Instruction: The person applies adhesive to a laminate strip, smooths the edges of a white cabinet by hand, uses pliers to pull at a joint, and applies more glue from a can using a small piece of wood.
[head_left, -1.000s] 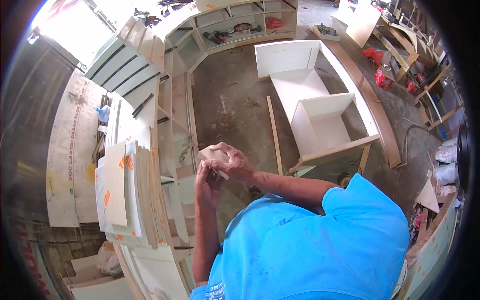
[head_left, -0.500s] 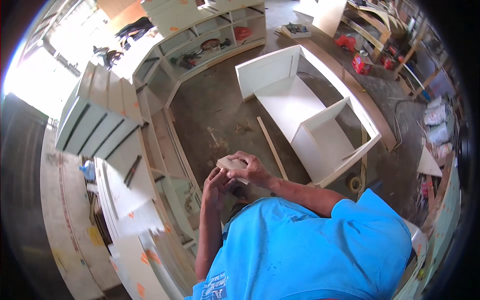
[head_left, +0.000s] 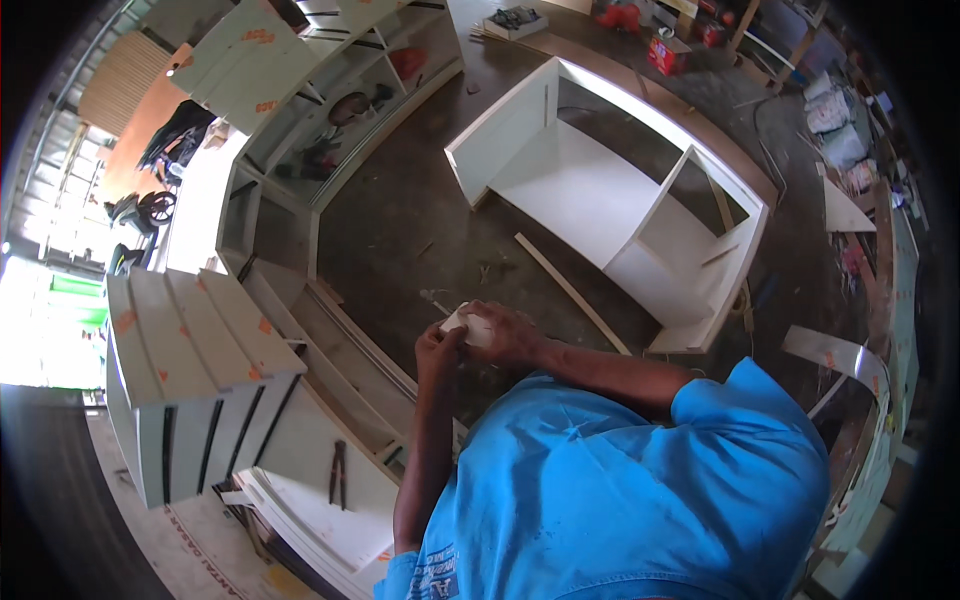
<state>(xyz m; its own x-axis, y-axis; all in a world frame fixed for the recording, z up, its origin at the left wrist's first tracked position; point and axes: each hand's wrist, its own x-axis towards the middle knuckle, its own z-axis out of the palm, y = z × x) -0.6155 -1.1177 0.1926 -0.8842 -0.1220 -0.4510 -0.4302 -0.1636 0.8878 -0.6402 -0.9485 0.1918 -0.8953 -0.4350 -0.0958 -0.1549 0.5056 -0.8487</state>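
Note:
Between my two hands, in front of my body, is a small pale flat piece (head_left: 455, 320); its exact kind cannot be made out. My left hand (head_left: 437, 350) pinches its near left edge. My right hand (head_left: 503, 335) wraps over its right side, fingers curled and partly covering it. Beyond my hands, a white cabinet frame (head_left: 570, 190) lies on its back on the dark floor. A thin wooden strip (head_left: 572, 293) lies between that frame and my hands.
White cabinets with open compartments (head_left: 345, 110) curve along the far left. Drawer boxes (head_left: 215, 435) stand stacked at left, and pliers (head_left: 338, 475) lie on a white panel beside them. A red box (head_left: 667, 52) stands at the far right. Bags (head_left: 835, 115) line the right side.
My view has turned, bringing the drawer boxes and pliers lower in the picture. Both hands still hold the pale piece, which is tilted differently and more covered by my right hand.

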